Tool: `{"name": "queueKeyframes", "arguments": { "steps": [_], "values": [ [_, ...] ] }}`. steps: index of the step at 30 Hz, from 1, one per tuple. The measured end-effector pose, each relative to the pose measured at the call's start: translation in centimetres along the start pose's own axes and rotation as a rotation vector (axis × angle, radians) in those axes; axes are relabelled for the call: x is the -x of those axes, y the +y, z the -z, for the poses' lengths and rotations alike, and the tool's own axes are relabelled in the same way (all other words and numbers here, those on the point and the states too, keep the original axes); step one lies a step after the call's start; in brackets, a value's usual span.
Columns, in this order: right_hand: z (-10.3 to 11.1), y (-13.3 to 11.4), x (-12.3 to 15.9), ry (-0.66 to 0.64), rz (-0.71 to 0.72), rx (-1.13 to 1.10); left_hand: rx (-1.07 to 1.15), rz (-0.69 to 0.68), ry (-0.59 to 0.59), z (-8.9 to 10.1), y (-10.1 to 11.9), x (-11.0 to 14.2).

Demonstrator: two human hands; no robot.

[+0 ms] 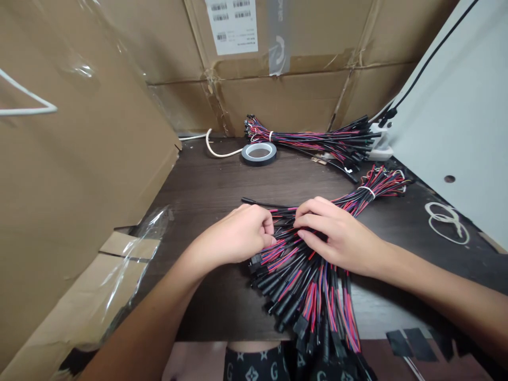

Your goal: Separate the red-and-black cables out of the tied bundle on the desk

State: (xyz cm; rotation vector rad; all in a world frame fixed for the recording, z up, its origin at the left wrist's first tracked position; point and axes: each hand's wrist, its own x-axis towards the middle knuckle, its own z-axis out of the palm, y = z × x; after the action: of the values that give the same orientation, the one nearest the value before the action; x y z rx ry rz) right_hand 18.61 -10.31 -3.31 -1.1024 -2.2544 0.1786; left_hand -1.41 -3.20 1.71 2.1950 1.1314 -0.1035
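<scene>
A fanned bundle of red, blue and black wires with black connectors (301,286) lies on the dark table (206,190), tied with a white band at its far end. My left hand (238,235) is curled, pinching a few wires at the bundle's left side. My right hand (341,238) rests on top of the bundle, fingers bent and pressing on the wires beside the left hand's fingertips. One black wire (262,203) sticks out to the left just beyond my hands.
A second tied wire bundle (317,140) lies at the back, beside a roll of black tape (259,153). Cardboard boxes (79,159) wall in the left and back. A grey panel (456,106) stands on the right, with white ties (446,219) beside it.
</scene>
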Motion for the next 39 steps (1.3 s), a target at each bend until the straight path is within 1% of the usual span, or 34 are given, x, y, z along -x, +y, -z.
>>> {"name": "queueKeyframes", "arguments": {
  "steps": [4,7,9,11,13,18,21,24,28,34,39],
  "values": [
    [0.05,-0.02,-0.02,-0.007,-0.003,0.003,0.03,-0.051,0.045,0.06,-0.17,-0.07],
    [0.06,-0.03,-0.03,-0.009,-0.001,0.002,0.026,-0.038,0.096,0.02,-0.16,-0.12],
    [0.05,-0.02,-0.03,-0.013,0.003,0.008,0.007,-0.05,0.098,-0.05,-0.12,-0.16],
    [0.03,-0.01,-0.01,-0.01,0.006,0.013,-0.03,-0.107,0.077,-0.16,-0.09,-0.19],
    [0.02,0.0,0.0,-0.006,0.007,0.015,-0.101,-0.151,0.077,-0.26,-0.04,-0.18],
    [0.1,-0.06,-0.06,-0.017,0.004,0.02,-0.415,-0.143,0.167,-0.35,0.34,-0.03],
    [0.11,-0.06,-0.1,-0.019,0.001,0.019,-0.536,-0.19,0.165,-0.41,0.56,0.01],
    [0.08,-0.01,-0.08,-0.023,-0.001,0.023,-0.604,-0.212,0.157,-0.5,0.61,0.07],
    [0.05,0.02,-0.03,-0.027,-0.015,0.022,-0.582,-0.225,0.15,-0.58,0.55,0.1],
    [0.09,-0.01,-0.05,-0.035,-0.007,0.025,-0.427,-0.264,0.136,-0.76,0.15,-0.25],
    [0.14,-0.04,-0.1,-0.03,0.002,0.037,-0.433,-0.318,0.165,-0.75,-0.1,-0.34]
  ]
}}
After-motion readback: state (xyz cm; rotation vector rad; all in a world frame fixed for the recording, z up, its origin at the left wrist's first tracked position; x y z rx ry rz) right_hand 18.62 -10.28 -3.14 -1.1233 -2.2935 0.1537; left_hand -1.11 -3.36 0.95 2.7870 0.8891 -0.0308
